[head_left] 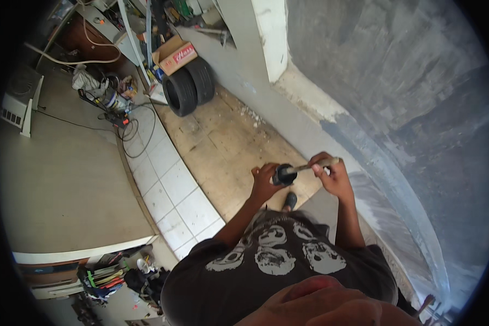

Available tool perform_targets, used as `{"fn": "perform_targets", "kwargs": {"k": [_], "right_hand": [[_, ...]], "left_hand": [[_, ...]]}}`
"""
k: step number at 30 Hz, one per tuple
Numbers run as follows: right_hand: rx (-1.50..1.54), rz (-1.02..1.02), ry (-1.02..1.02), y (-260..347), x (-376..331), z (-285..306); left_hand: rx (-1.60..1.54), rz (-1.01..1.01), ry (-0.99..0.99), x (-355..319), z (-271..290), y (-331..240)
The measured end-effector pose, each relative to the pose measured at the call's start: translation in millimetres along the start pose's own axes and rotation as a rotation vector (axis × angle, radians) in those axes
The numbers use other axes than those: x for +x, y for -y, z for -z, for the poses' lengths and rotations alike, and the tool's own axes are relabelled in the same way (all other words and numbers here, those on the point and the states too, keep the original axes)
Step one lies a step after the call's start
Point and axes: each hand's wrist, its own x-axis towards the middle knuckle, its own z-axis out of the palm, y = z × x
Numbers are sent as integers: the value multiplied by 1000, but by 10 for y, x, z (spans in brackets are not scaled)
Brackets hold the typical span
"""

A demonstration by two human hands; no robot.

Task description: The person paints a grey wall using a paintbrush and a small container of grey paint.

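Note:
My left hand is wrapped round a small dark cup, held out in front of my chest. In my right hand is a paintbrush with a pale handle, gripped between thumb and fingers. Its head points left into the mouth of the cup; how deep it reaches cannot be made out. The cup's inside looks black, and its contents are too dark to tell. To my right rises a wall with patchy grey coating, and a pale ledge runs along its edge.
Two black tyres stand on the tan floor ahead, with an open carton on top. A cable loops over the white tiles near a pressure washer. Crumbled debris lies along the low wall.

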Motion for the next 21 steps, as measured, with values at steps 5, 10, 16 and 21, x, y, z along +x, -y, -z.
{"fn": "perform_targets", "kwargs": {"k": [5, 10, 16, 21], "right_hand": [[-6, -30, -5, -34, 233, 150], [-50, -124, -81, -181, 461, 99], [-231, -337, -69, -231, 926, -80], [-265, -456, -264, -258, 1349, -339]], "left_hand": [[-21, 21, 27, 349, 113, -66], [-59, -2, 98, 599, 1, 254], [-136, -8, 241, 1111, 31, 643], [-175, -92, 257, 1675, 80, 1124]]}}
